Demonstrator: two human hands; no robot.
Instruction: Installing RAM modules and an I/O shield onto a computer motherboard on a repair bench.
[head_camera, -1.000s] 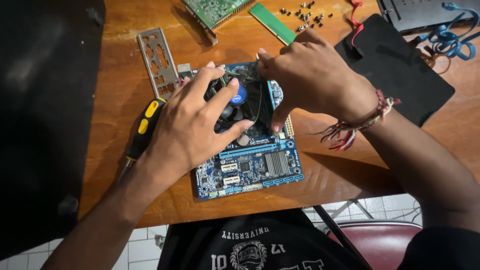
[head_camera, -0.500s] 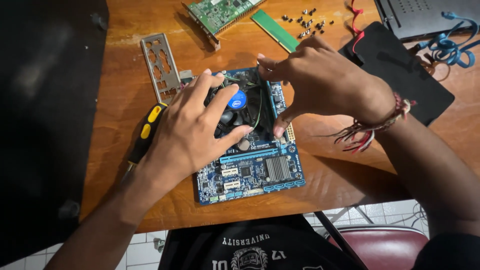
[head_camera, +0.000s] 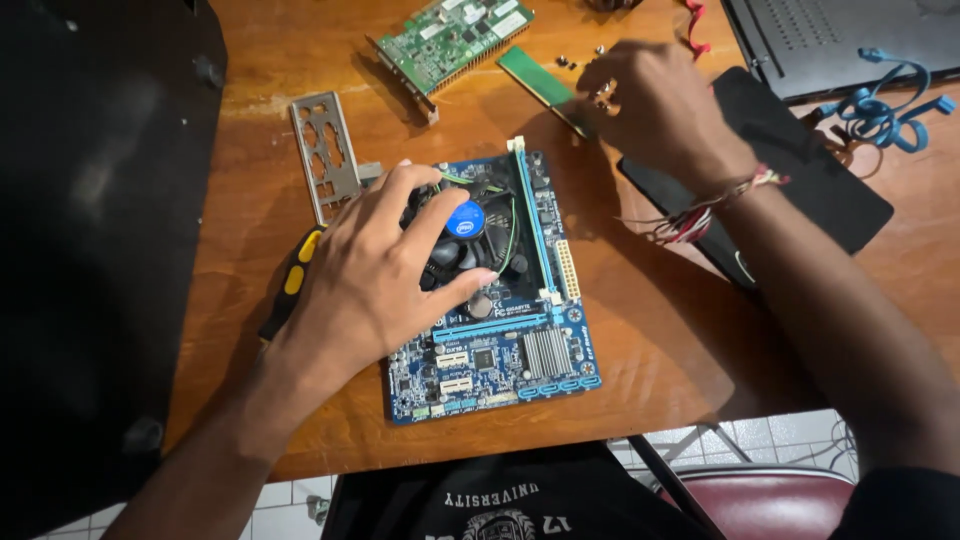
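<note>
A worn wooden table (head_camera: 640, 340) over white floor tiles carries a blue motherboard (head_camera: 500, 350); the left hand (head_camera: 370, 280) spreads loose fingers over its cooler fan (head_camera: 470, 235), while the right hand (head_camera: 650, 110), fingers curled, touches a green memory stick (head_camera: 540, 85) beyond

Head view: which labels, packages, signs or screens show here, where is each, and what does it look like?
Round sticker: centre of the cooling fan on the blue circuit board, beside the left hand; blue with a white mark.
White stickers: on the green card at the top of the wooden table; small rectangles.
Shirt print: bottom edge; white on black.
No packages, signs or screens.
</note>
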